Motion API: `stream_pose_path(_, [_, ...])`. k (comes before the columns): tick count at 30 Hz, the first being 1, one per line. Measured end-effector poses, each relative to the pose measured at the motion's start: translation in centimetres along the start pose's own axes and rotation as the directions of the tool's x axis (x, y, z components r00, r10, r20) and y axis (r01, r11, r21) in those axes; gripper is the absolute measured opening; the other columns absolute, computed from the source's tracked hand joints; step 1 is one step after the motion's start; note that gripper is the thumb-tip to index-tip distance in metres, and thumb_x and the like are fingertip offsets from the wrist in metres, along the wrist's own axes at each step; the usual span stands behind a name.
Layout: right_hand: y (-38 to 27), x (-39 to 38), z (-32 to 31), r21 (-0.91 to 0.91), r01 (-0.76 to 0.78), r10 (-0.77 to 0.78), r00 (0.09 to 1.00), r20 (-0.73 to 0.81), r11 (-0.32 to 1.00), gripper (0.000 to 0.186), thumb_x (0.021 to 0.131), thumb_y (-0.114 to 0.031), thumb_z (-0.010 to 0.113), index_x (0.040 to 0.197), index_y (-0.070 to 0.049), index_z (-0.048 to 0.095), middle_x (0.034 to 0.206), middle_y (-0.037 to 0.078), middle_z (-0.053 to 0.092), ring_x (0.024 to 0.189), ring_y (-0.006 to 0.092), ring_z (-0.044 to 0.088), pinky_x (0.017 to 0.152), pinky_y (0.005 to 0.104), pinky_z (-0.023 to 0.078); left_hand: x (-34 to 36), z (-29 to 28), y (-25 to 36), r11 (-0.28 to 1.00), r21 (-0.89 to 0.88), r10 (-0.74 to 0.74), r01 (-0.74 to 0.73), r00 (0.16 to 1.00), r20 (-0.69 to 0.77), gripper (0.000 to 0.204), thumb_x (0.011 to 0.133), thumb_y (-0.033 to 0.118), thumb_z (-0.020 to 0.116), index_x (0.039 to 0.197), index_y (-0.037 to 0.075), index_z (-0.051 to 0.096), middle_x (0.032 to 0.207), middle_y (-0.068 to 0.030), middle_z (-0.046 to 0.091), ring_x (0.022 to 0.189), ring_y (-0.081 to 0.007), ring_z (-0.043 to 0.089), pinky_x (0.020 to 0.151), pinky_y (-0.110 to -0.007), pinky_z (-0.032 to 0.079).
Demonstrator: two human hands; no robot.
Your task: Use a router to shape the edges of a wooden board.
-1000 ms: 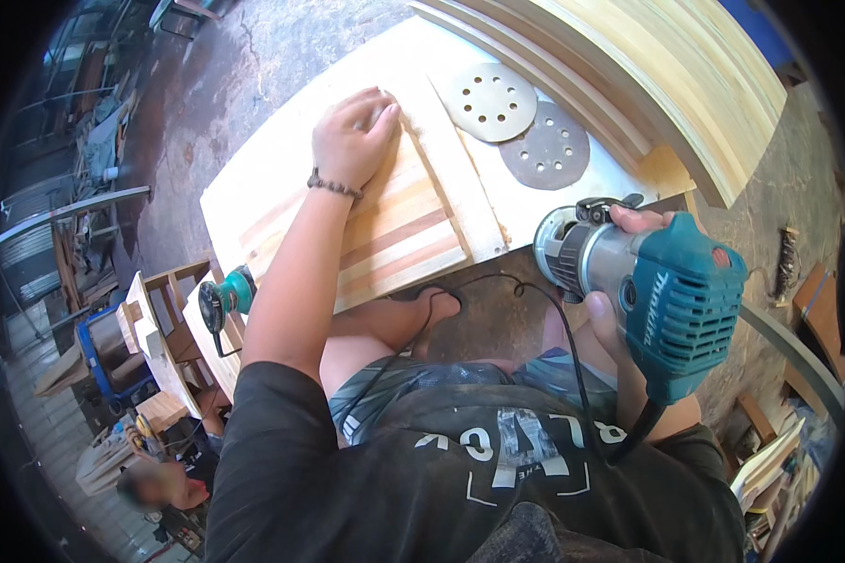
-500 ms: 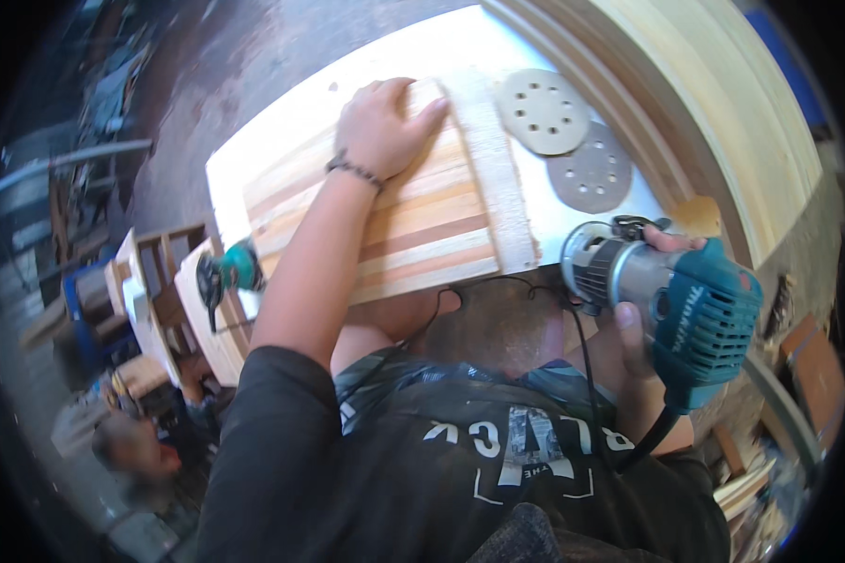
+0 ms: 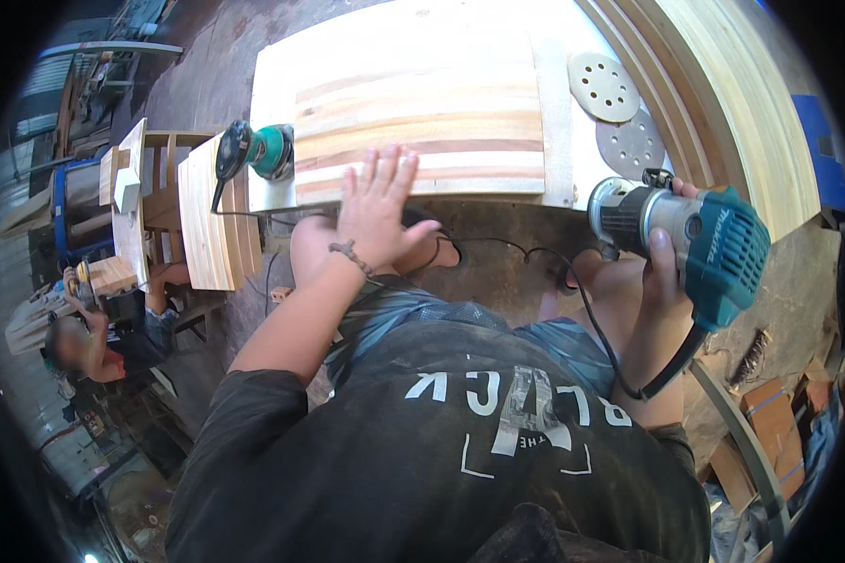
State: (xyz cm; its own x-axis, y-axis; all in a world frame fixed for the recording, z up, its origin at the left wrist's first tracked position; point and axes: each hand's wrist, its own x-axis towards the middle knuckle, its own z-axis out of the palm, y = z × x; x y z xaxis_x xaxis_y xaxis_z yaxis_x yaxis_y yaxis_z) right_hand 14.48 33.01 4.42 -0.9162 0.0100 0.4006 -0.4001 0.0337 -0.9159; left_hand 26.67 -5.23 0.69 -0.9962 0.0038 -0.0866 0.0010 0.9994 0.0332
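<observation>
A striped wooden board point(image 3: 421, 113) lies on the white worktop point(image 3: 277, 84). My left hand point(image 3: 377, 211), a bead bracelet at its wrist, is open with fingers spread at the board's near edge; whether it touches the board I cannot tell. My right hand point(image 3: 662, 258) holds a teal and silver router point(image 3: 723, 253) right of the board, its black cord hanging over my lap. A teal sander point(image 3: 268, 150) sits at the board's left end. Two round perforated sanding discs point(image 3: 604, 86) lie at the worktop's right, one pale, one grey.
Long pale wooden panels point(image 3: 714, 113) stand along the right. At left are stacked boards point(image 3: 211, 216) and a wooden frame; another person point(image 3: 89, 352) works there with wood. A curved metal bar point(image 3: 760, 469) and loose boards point(image 3: 760, 432) lie at lower right.
My left hand has moved from the board's far part down to its near edge, fingers now spread. The view has shifted, and the router has risen in the picture, still in my right hand.
</observation>
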Motion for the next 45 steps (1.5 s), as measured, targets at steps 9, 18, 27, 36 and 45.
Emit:
stream_pose_path(9, [0.7, -1.9, -1.1, 0.002, 0.097, -0.097, 0.994, 0.046, 0.995, 0.049, 0.09, -0.004, 0.079, 0.137, 0.002, 0.064, 0.133, 0.017, 0.067, 0.124, 0.0298, 0.065, 0.112, 0.0449, 0.049, -3.8, 2.7, -13.3, 0.991, -0.129, -0.065, 0.029, 0.955, -0.29, 0.103, 0.073, 0.009, 0.095, 0.165, 0.023, 0.05, 0.168, -0.0208, 0.048, 0.144, -0.0461, 0.056, 0.116, -0.05, 0.053])
stream_pose_path(18, [-1.1, -2.7, -0.9, -0.115, 0.172, -0.167, 0.985, 0.045, 0.978, 0.049, 0.09, 0.002, 0.076, 0.137, 0.001, 0.063, 0.131, 0.016, 0.07, 0.125, 0.0277, 0.067, 0.115, 0.0436, 0.049, -4.5, 4.9, -13.5, 0.996, 0.01, 0.082, -0.091, 0.84, -0.537, 0.067, 0.08, 0.01, 0.085, 0.144, 0.024, 0.072, 0.145, -0.0076, 0.071, 0.121, -0.0312, 0.073, 0.099, -0.043, 0.062])
stream_pose_path(27, [-1.3, -2.8, -1.5, -0.179, 0.199, -0.2, 0.98, 0.016, 0.963, 0.044, 0.089, -0.001, 0.079, 0.132, -0.001, 0.065, 0.127, 0.014, 0.071, 0.119, 0.026, 0.068, 0.109, 0.0417, 0.053, -6.7, -1.3, -5.7, 0.981, 0.06, 0.186, -0.186, 0.798, -0.573, 0.056, 0.076, 0.02, 0.087, 0.131, 0.014, 0.078, 0.125, -0.0101, 0.079, 0.101, -0.0274, 0.079, 0.086, -0.041, 0.066])
stream_pose_path(36, [-0.8, -2.7, -1.5, -0.16, 0.171, -0.187, 0.978, -0.093, 0.972, 0.044, 0.085, -0.022, 0.091, 0.122, -0.004, 0.076, 0.114, 0.012, 0.076, 0.105, 0.0292, 0.072, 0.098, 0.0428, 0.055, -10.6, -15.2, -1.2, 0.911, -0.412, -0.143, 0.005, 0.941, -0.306, 0.052, 0.081, 0.02, 0.085, 0.129, 0.001, 0.078, 0.092, -0.0137, 0.082, 0.078, -0.0171, 0.077, 0.073, -0.032, 0.061])
stream_pose_path(45, [0.0, -2.8, -1.5, -0.098, 0.167, -0.181, 0.971, -0.155, 0.981, 0.042, 0.079, -0.021, 0.095, 0.113, -0.005, 0.077, 0.107, 0.009, 0.076, 0.1, 0.0264, 0.072, 0.094, 0.0417, 0.057, -6.4, -23.3, -5.5, 0.948, -0.158, -0.272, 0.276, 0.961, 0.045, 0.044, 0.091, 0.03, 0.081, 0.118, -0.004, 0.077, 0.105, -0.0232, 0.081, 0.095, -0.0291, 0.079, 0.088, -0.039, 0.06])
